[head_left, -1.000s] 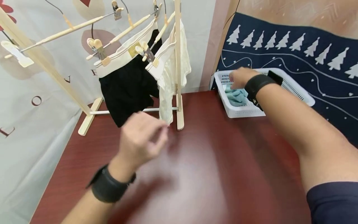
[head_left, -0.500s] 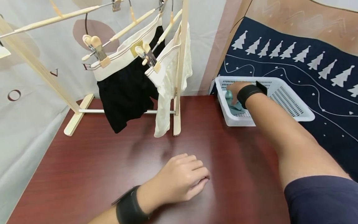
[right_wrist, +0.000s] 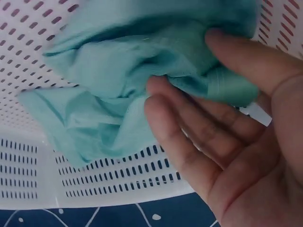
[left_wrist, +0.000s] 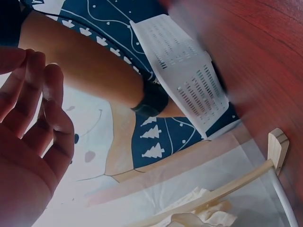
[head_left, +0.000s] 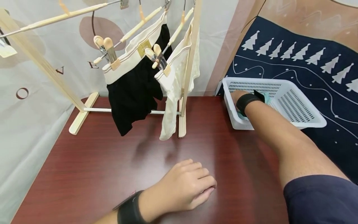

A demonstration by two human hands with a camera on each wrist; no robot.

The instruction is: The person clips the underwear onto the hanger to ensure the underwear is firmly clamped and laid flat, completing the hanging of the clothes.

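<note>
My right hand (head_left: 237, 95) reaches into the white plastic basket (head_left: 307, 124) at the table's right edge. In the right wrist view its thumb and fingers (right_wrist: 161, 118) close round a crumpled teal garment (right_wrist: 118, 85) lying on the basket's perforated floor (right_wrist: 118, 184). From the head view only a bit of that teal garment (head_left: 267, 97) shows past the wrist. My left hand (head_left: 204, 182) rests palm down on the dark red table (head_left: 98, 161), fingers loosely curled, holding nothing. The left wrist view shows the left hand (left_wrist: 33, 118) with relaxed fingers, the basket (left_wrist: 189, 80) beyond.
A wooden drying rack (head_left: 190, 62) stands at the table's back, with hangers carrying black shorts (head_left: 134, 90) and a cream garment (head_left: 173, 87). A navy cloth with white trees (head_left: 307, 62) lies under the basket. A pale printed backdrop hangs behind the rack.
My left hand dropped from near the rack and settled on the table. My right hand went deeper into the basket and closed on the teal garment.
</note>
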